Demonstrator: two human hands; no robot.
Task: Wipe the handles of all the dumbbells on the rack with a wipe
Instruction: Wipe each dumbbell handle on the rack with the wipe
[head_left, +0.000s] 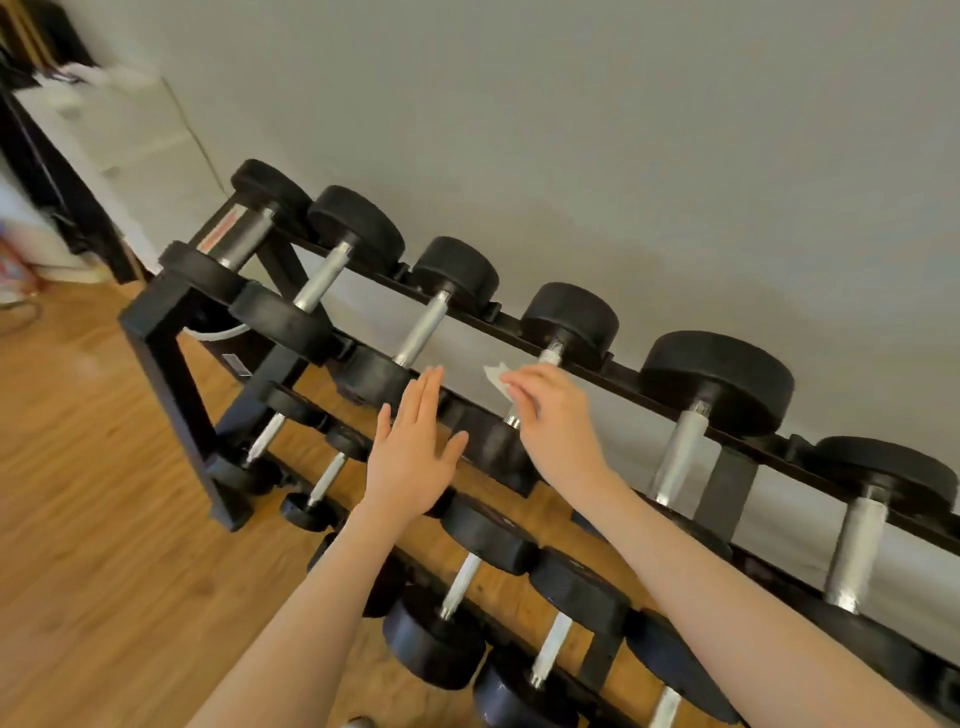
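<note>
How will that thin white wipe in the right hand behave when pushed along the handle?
The thin white wipe probably flops: its free corner sticks out crumpled beyond the right hand. It looks very light. On the ridged silver dumbbell handle it may bunch or snag rather than slide.

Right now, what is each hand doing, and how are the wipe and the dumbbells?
Left hand: open, fingers straight, holding nothing, over the rack's front.
Right hand: pinching the wipe, over the fourth top-row handle.
White wipe: crumpled, sticking out past the fingertips.
Fourth dumbbell: on the top row, handle mostly hidden by the hand.
Other dumbbells: resting on the rack, untouched.
</note>
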